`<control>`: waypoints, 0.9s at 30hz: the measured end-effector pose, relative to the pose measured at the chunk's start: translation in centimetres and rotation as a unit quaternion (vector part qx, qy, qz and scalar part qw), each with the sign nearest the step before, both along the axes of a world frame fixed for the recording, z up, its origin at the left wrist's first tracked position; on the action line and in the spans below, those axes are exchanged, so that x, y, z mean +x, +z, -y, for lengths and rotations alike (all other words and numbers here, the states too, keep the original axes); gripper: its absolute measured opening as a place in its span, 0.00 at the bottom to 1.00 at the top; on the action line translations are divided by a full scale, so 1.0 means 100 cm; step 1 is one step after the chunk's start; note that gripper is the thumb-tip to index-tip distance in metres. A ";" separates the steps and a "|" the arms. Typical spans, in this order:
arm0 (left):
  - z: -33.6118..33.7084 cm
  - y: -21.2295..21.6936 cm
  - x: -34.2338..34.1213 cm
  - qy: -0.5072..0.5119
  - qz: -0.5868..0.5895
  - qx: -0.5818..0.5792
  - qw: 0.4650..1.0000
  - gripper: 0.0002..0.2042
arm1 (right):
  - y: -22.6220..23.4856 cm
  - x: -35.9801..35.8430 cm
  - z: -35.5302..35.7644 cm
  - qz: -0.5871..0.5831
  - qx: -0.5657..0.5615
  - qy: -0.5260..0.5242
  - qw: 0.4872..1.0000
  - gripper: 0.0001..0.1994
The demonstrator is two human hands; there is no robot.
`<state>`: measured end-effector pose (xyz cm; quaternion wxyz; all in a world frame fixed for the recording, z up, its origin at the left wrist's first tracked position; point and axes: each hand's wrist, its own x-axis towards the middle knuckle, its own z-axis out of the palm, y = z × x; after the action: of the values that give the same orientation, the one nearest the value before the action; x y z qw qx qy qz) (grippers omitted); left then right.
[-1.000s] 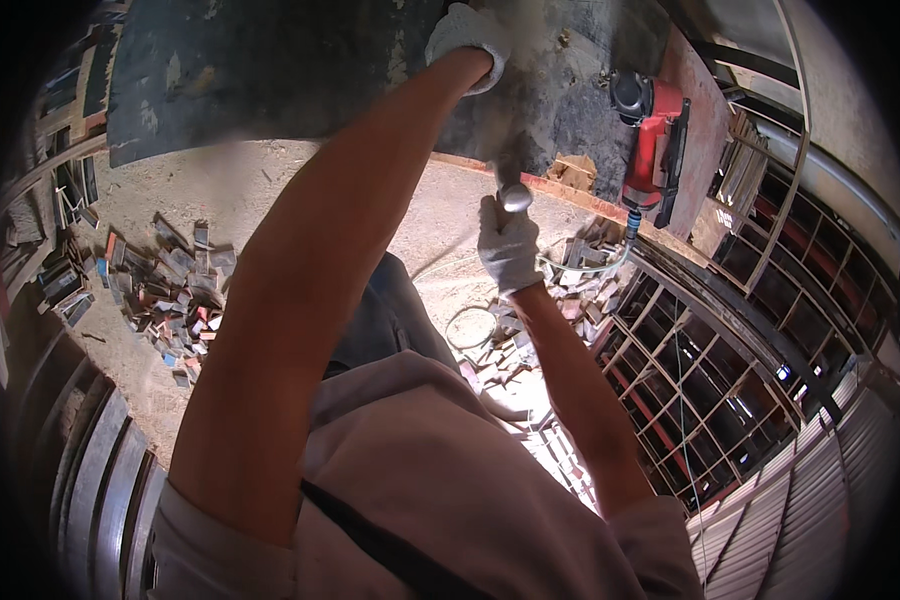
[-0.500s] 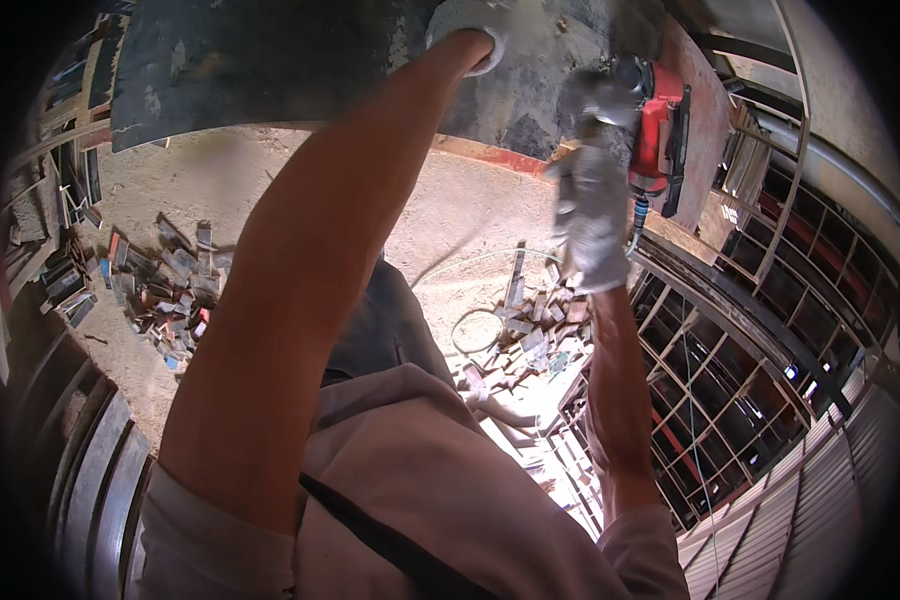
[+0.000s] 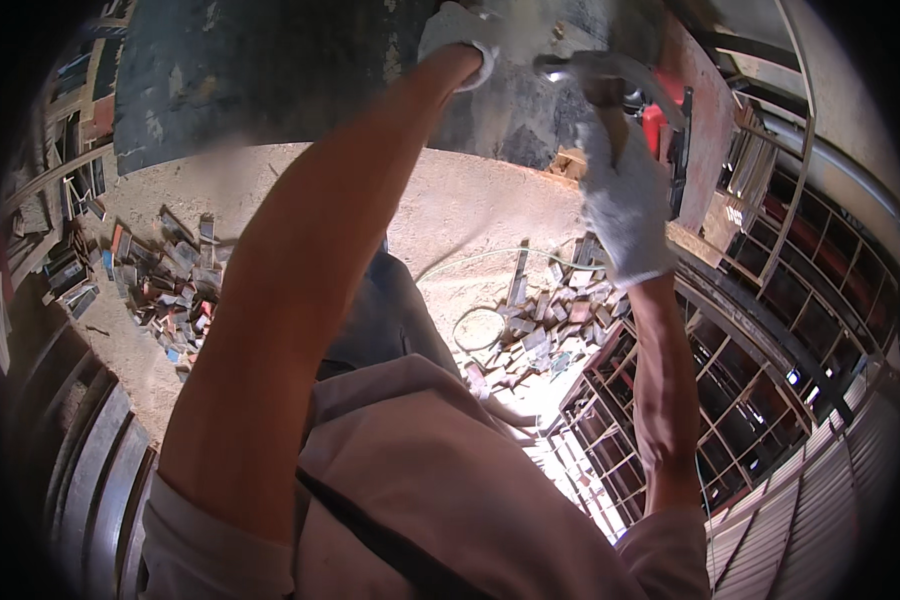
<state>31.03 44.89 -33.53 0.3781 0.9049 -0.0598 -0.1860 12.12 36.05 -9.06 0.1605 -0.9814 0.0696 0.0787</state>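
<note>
Two gloved hands raised against a dark scuffed panel (image 3: 270, 80), sandy floor (image 3: 450, 220) strewn with small scrap blocks (image 3: 540, 330), metal window frames (image 3: 730, 400) alongside, right hand (image 3: 625, 200) clenched around a hammer (image 3: 595, 70), left hand (image 3: 460, 30) pressed to the panel, grip unclear.

Gloved right hand (image 3: 625, 205) grips a hammer (image 3: 595, 72); gloved left hand (image 3: 457, 32) presses the dark panel (image 3: 270, 70).

Shiny metal hammer (image 3: 610, 75), white cloth gloves, rough patchy wall (image 3: 270, 70).
</note>
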 end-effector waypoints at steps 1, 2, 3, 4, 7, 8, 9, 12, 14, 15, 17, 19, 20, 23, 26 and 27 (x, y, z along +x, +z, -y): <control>0.013 0.008 -0.011 0.007 -0.048 -0.012 0.999 0.20 | -0.011 -0.006 0.011 -0.056 -0.044 -0.011 0.997 0.15; 0.017 0.035 -0.017 0.018 -0.088 -0.016 0.996 0.21 | -0.022 -0.014 0.024 -0.112 -0.077 -0.018 0.991 0.16; 0.016 0.060 -0.018 0.035 -0.127 -0.020 0.991 0.22 | -0.029 -0.022 0.032 -0.225 -0.128 0.020 0.966 0.17; 0.009 0.062 -0.011 0.020 -0.159 -0.053 0.986 0.24 | -0.021 -0.019 0.036 -0.173 -0.114 0.056 0.977 0.17; 0.004 0.050 -0.018 0.079 -0.076 -0.036 0.993 0.22 | 0.021 0.012 0.027 -0.074 -0.211 0.200 0.954 0.11; 0.001 0.053 -0.020 0.067 -0.100 -0.025 0.992 0.23 | 0.026 0.011 0.033 0.015 -0.316 0.292 0.903 0.08; -0.002 0.061 -0.014 0.057 -0.121 -0.013 0.991 0.24 | 0.021 0.015 0.030 0.088 -0.252 0.279 0.922 0.06; 0.006 0.088 -0.021 0.021 -0.115 -0.034 0.993 0.23 | -0.001 -0.010 0.025 -0.112 -0.173 0.135 0.969 0.13; 0.002 0.056 -0.020 -0.044 -0.036 0.012 0.998 0.20 | 0.002 -0.012 0.024 -0.198 -0.127 0.089 0.968 0.20; 0.006 0.032 -0.014 -0.072 0.044 0.089 0.993 0.19 | -0.002 0.006 0.029 -0.190 -0.112 0.111 0.969 0.23; 0.004 0.065 -0.028 -0.010 -0.021 0.033 0.999 0.18 | 0.030 0.028 0.026 -0.112 -0.004 0.006 0.994 0.22; -0.009 0.063 -0.043 0.002 -0.067 0.033 0.997 0.20 | 0.051 0.041 0.009 -0.130 0.147 -0.247 0.949 0.22; -0.011 0.062 -0.046 0.005 -0.087 0.028 0.996 0.21 | 0.048 0.032 0.012 -0.098 0.209 -0.256 0.939 0.22; 0.003 0.067 -0.020 0.016 -0.116 0.007 0.993 0.25 | 0.013 -0.010 0.040 -0.084 0.366 -0.370 0.850 0.24; 0.000 0.085 -0.022 0.062 -0.141 -0.007 0.988 0.23 | -0.029 -0.053 0.045 -0.305 0.345 -0.308 0.833 0.26; -0.012 0.076 -0.017 0.077 -0.148 0.001 0.986 0.22 | -0.018 -0.038 0.040 -0.435 0.329 -0.255 0.799 0.26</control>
<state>29.36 46.06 -25.93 0.3951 0.8698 0.0668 -0.2878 8.37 32.05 -10.87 0.4407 -0.6790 0.3500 0.4715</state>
